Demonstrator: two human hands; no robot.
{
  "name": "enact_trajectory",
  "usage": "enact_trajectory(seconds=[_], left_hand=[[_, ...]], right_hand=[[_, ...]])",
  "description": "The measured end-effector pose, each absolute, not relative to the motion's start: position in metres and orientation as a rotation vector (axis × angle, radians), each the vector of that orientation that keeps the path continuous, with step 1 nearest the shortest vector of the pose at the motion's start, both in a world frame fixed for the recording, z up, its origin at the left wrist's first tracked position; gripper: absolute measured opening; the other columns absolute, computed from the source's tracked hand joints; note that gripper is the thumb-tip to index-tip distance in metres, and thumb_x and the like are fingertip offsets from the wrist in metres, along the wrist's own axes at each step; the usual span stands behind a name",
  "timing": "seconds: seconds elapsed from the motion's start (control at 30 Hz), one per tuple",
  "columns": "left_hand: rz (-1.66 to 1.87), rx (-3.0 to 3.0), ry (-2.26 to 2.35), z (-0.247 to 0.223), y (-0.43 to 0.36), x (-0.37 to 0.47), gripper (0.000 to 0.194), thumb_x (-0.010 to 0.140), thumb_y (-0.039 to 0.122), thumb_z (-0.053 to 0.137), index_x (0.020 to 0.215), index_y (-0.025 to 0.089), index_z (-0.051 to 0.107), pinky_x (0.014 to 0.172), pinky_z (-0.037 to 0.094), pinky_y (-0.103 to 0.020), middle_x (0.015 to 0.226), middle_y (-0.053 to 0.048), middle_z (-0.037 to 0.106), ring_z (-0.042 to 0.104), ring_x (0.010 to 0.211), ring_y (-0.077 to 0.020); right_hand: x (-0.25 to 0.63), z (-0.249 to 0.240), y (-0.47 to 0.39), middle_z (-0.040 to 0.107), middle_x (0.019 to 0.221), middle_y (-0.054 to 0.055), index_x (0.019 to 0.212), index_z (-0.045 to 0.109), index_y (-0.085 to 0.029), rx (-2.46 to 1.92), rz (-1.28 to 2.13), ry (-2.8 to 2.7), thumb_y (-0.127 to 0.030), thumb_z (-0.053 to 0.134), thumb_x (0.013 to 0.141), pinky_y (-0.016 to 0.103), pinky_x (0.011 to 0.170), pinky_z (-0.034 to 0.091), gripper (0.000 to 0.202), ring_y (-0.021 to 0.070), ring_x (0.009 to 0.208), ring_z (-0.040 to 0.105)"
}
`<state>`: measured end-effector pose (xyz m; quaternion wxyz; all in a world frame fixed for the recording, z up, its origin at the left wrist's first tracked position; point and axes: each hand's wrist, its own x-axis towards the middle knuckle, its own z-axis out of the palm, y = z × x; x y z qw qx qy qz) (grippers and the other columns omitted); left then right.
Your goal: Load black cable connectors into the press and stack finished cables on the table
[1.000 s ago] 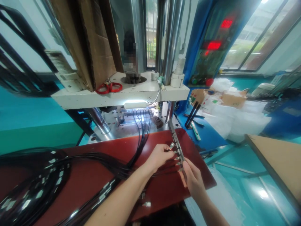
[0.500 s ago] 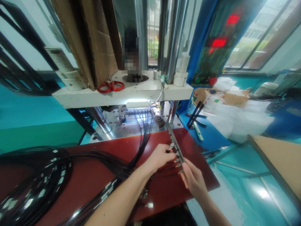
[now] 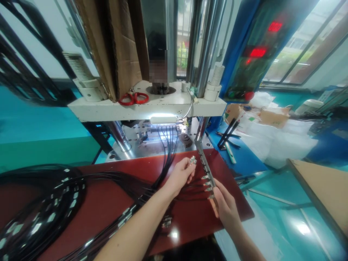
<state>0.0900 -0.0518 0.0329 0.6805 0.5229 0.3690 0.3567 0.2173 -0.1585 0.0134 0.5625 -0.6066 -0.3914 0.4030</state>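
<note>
On the red mat (image 3: 114,203):
Left hand (image 3: 179,175): fingertips pinch one metal connector (image 3: 193,160).
Right hand (image 3: 225,206): fingers closed around the fixture bar (image 3: 205,166).

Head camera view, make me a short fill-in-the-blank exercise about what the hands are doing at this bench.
1. The left hand pinches a small metal ____ at its fingertips.
2. The right hand grips the near end of the long metal ____.
3. The scissors on the white press ledge have ____ handles.
4. The black cables lie across a ____ mat.

Missing words: connector; bar; red; red
</note>
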Motion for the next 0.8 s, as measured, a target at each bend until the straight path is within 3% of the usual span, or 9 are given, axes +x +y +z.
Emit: enact_trajectory(seconds=[0.13,0.27,0.4,0.57,0.8], left_hand=[[0.672,1.104,0.817,0.035,-0.049,0.093,0.025,0.066,0.035,0.057,0.062,0.019,0.038,0.036,0.017,-0.017,0.043,0.008,0.039,0.029,0.036,-0.0038],[0.605,1.210,0.919,0.038,-0.052,0.097,0.026,0.063,0.032,0.058,0.053,0.017,0.040,0.036,0.016,-0.017,0.039,0.007,0.039,0.028,0.034,-0.0029],[0.632,1.184,0.951,0.038,-0.052,0.099,0.022,0.061,0.031,0.059,0.054,0.017,0.043,0.037,0.016,-0.018,0.038,0.008,0.038,0.026,0.034,-0.0030],[0.743,1.192,0.919,0.033,-0.051,0.095,0.021,0.060,0.026,0.060,0.054,0.016,0.043,0.041,0.018,-0.018,0.041,0.009,0.036,0.026,0.037,-0.0021],[0.880,1.155,0.902,0.037,-0.050,0.090,0.026,0.071,0.041,0.054,0.066,0.016,0.046,0.041,0.019,-0.017,0.050,0.008,0.037,0.029,0.042,-0.0035]], right_hand=[[0.221,0.008,-0.159,0.042,0.041,-0.007,0.120,0.049,-0.015,-1.342,1.019,-0.910,-0.047,0.051,0.081,0.016,0.030,0.029,0.050,0.0062,0.032,0.031],[0.225,0.001,-0.159,0.039,0.038,-0.007,0.119,0.051,-0.015,-1.329,1.027,-0.946,-0.047,0.051,0.082,0.015,0.030,0.028,0.049,0.0056,0.032,0.030],[0.226,0.000,-0.160,0.048,0.048,-0.004,0.119,0.052,-0.016,-1.365,1.030,-0.984,-0.047,0.050,0.082,0.016,0.030,0.029,0.048,0.0049,0.034,0.029],[0.228,-0.003,-0.159,0.051,0.059,-0.002,0.127,0.046,-0.020,-1.412,1.000,-1.219,-0.043,0.046,0.085,0.019,0.042,0.041,0.048,0.0089,0.045,0.042],[0.224,0.001,-0.157,0.039,0.039,-0.007,0.120,0.051,-0.014,-1.377,1.025,-0.993,-0.047,0.050,0.082,0.016,0.031,0.025,0.050,0.0057,0.033,0.028]])
